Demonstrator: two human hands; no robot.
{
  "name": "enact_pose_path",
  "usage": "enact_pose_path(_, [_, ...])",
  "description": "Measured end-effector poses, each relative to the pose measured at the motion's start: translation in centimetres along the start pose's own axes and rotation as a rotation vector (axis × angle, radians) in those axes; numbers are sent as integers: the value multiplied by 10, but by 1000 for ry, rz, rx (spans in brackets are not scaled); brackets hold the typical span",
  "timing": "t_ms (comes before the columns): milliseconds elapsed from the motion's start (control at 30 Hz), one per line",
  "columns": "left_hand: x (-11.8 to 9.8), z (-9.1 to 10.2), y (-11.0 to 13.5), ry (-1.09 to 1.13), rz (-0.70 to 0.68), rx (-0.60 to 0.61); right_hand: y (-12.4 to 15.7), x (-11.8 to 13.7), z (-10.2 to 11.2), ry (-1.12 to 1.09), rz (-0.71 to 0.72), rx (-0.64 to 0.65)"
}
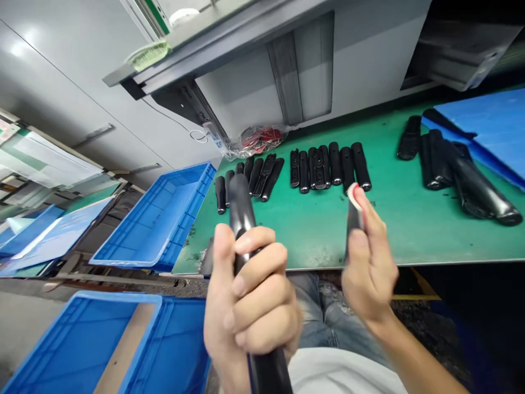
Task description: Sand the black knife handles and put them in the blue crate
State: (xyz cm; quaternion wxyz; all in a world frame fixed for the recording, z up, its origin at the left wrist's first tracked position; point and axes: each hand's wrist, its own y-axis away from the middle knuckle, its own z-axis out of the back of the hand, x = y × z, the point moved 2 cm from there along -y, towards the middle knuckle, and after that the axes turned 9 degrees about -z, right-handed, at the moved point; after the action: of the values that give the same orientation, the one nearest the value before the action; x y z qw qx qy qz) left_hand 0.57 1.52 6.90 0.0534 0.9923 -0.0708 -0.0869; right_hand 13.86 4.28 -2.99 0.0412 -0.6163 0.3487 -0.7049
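My left hand [250, 295] is wrapped round a long glossy black plastic handle part [241, 210] that points up and away from me. My right hand [369, 257] pinches a small dark tool with a red and white tip [353, 203], held just right of the part and apart from it. Both hands hover in front of the near edge of the green table [320, 230], above my lap.
Rows of black plastic parts [328, 164] lie on the green mat, more at left [254, 178] and right [451, 164]. Blue sheets [488, 123] lie at far right. Blue crates sit left [164, 213] and below [82, 345]. A grey machine [287, 60] stands behind.
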Motion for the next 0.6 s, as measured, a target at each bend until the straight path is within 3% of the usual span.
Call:
enact_pose_path(67, [-4,5,-3,-70,0,36,-1,2,14,-307,-204,75])
enact_pose_path(133, [-8,14,-12,-126,-54,-1,5,8,22,-645,-366,266])
enact_pose_path(233, [-11,28,-27,-191,-118,-111,19,20,26,-918,-458,514])
enact_pose_path(333, [-8,36,-34,-200,-97,-175,34,23,29,-831,-435,582])
enact_pose_path(433, [-4,35,-34,-79,-41,-99,47,16,35,-578,-341,595])
enact_pose_path(600, [-2,36,-33,-56,49,-136,47,12,39,-345,30,608])
